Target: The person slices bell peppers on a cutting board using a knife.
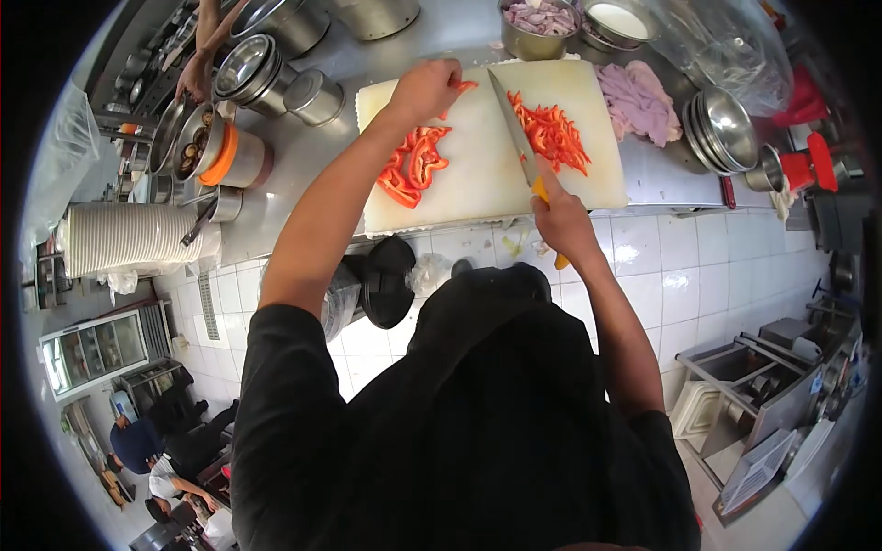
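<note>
My left hand (429,90) is closed on a piece of red pepper (467,87) near the top of the white cutting board (478,184). My right hand (562,220) grips the yellow handle of a knife (514,129), whose long blade points toward the board's far edge, left of a pile of thin red pepper strips (553,138). Larger curved pepper pieces (423,163) lie on the board's left side, below my left hand.
Metal bowls (726,129) and a pink-purple cloth (638,101) are at the right. Further back stands a pot of chopped onion (540,26). Stacked bowls (246,66) and a lidded tin (314,96) stand left. Another person's hand (195,78) holds a pan there.
</note>
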A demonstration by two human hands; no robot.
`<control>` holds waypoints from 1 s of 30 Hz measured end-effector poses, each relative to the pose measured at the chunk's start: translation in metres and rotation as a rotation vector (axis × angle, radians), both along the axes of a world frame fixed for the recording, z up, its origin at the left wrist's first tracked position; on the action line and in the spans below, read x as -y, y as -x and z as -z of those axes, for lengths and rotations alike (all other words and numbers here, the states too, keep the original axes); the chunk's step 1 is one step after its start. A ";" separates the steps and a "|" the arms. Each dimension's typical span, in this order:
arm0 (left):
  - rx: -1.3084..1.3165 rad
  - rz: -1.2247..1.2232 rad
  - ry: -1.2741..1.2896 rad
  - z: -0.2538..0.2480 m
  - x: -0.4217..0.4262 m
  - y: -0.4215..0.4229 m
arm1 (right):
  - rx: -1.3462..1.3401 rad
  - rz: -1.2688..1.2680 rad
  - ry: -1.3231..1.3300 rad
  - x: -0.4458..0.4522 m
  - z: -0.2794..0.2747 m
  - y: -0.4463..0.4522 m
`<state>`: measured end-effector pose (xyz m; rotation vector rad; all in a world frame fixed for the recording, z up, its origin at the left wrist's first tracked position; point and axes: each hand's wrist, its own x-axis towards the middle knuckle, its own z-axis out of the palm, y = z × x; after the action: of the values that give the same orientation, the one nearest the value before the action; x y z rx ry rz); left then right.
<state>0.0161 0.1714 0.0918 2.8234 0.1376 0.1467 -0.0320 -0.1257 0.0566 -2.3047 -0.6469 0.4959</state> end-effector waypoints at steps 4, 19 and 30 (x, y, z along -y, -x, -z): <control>0.210 -0.223 0.466 0.006 0.046 0.033 | 0.006 -0.011 -0.020 0.003 0.007 -0.005; 0.202 -0.568 0.676 0.074 0.109 0.074 | -0.087 -0.159 0.266 -0.003 -0.058 0.008; 0.378 -0.499 0.541 0.090 0.109 0.067 | -0.037 -0.170 0.290 -0.003 -0.076 0.029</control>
<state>-0.0505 0.0623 0.0018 2.1294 0.6787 0.6401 -0.0610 -0.1227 0.1329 -2.5146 -0.8015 0.7529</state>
